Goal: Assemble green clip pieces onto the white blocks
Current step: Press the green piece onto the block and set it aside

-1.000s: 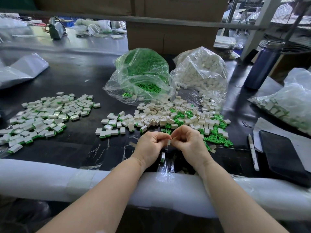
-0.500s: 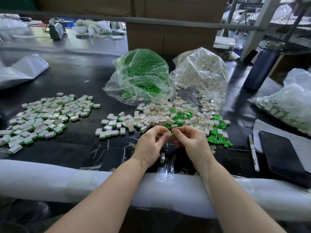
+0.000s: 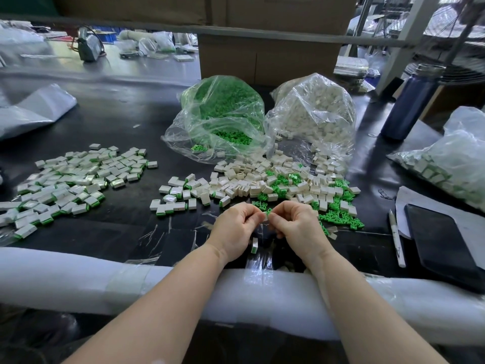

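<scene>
Mid-assembly: left hand point(image 3: 234, 227) and right hand point(image 3: 296, 225) meet above the desk point(image 3: 126, 232), fingers of both pinching one white block point(image 3: 265, 218) with a green clip point(image 3: 268, 212) at its top; next likely press clip home, then drop it on the done pile point(image 3: 65, 185).

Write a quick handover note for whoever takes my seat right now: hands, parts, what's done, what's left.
Left hand and right hand together pinch one white block with a green clip, above the table edge.
Loose white blocks and loose green clips lie just ahead; supply bags of clips and blocks behind.
Done: finished pile at left.
Left: seat this clip, then work through the loose pile.
</scene>
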`<state>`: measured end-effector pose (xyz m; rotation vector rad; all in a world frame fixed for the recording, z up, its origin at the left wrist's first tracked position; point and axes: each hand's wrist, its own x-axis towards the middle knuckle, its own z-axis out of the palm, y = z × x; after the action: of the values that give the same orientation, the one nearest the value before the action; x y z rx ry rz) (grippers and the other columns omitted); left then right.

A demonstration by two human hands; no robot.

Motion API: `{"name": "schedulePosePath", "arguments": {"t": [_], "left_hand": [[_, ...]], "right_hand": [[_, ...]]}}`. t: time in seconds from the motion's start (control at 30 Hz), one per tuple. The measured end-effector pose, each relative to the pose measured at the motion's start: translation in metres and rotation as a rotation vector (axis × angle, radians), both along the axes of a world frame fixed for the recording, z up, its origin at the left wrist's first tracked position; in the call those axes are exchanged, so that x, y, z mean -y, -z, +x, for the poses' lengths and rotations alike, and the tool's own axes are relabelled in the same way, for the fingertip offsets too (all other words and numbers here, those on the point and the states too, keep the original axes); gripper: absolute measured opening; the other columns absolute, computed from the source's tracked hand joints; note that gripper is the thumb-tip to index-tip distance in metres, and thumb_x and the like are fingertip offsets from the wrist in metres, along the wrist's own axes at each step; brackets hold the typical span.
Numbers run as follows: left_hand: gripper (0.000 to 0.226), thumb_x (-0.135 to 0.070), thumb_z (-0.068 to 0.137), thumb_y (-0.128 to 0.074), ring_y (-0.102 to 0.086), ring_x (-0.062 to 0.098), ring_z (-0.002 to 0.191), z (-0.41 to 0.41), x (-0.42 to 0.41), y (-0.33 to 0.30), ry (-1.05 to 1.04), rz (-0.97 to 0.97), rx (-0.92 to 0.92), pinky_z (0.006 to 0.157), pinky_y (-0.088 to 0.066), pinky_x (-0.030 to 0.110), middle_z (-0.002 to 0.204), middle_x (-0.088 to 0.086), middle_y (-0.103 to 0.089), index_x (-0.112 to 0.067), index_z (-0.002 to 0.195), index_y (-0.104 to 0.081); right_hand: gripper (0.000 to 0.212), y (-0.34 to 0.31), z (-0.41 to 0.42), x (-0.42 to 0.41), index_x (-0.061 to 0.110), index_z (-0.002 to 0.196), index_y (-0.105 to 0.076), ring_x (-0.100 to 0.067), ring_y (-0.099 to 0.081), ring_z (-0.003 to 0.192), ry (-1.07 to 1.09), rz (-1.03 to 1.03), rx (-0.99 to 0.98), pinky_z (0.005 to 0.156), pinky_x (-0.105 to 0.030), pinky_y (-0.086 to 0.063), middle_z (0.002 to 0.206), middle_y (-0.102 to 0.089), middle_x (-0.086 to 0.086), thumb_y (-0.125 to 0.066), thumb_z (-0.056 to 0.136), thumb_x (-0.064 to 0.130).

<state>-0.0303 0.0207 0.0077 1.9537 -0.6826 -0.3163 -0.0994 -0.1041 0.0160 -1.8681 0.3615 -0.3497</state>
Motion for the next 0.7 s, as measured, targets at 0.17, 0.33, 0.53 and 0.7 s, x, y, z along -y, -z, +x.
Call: {"name": "schedulePosePath", "arguments": {"t": [0.17, 0.33, 0.53, 0.7], "left_hand": [[0.011, -0.023, 0.092, -0.056, -0.059, 0.02, 0.082, -0.0002, 0.0002, -0.0003, -0.003, -0.007, 0.009, 0.081, -0.049, 0.035, 0.081, 0.001, -0.064, -0.02, 0.085, -0.064], [0.011, -0.021, 0.091, -0.058, -0.062, 0.023, 0.08, -0.0032, 0.0019, -0.0033, -0.021, -0.122, -0.012, 0.082, -0.052, 0.039, 0.084, 0.006, -0.067, -0.018, 0.097, -0.067], [0.009, -0.016, 0.09, -0.059, -0.063, 0.033, 0.082, -0.0044, 0.0028, -0.0045, -0.03, -0.146, -0.015, 0.081, -0.053, 0.043, 0.079, 0.011, -0.063, -0.019, 0.096, -0.065], [0.012, -0.011, 0.087, -0.06, -0.052, 0.014, 0.064, -0.0033, 0.0023, -0.0025, -0.035, -0.142, -0.012, 0.068, -0.048, 0.029, 0.068, -0.003, -0.055, -0.023, 0.083, -0.063]], "right_hand": [[0.014, 0.0001, 0.0001, -0.0011, 0.008, 0.074, -0.061, -0.008, -0.053, 0.058, -0.009, -0.002, 0.005, 0.056, -0.02, -0.047, 0.065, -0.059, -0.003, -0.061, 0.088, 0.006], [0.008, 0.0005, 0.0013, -0.0004, -0.001, 0.081, -0.063, 0.0, -0.054, 0.054, 0.037, 0.084, 0.104, 0.051, -0.017, -0.048, 0.066, -0.059, -0.002, -0.062, 0.087, 0.004], [0.005, 0.0008, 0.0001, 0.0002, 0.001, 0.08, -0.065, -0.001, -0.055, 0.054, 0.027, 0.078, 0.124, 0.05, -0.017, -0.048, 0.065, -0.062, -0.003, -0.066, 0.083, 0.004], [0.009, 0.0001, -0.001, -0.0001, 0.004, 0.074, -0.064, -0.013, -0.051, 0.054, -0.002, 0.067, 0.133, 0.05, -0.021, -0.046, 0.066, -0.059, -0.012, -0.069, 0.08, 0.002]]}}
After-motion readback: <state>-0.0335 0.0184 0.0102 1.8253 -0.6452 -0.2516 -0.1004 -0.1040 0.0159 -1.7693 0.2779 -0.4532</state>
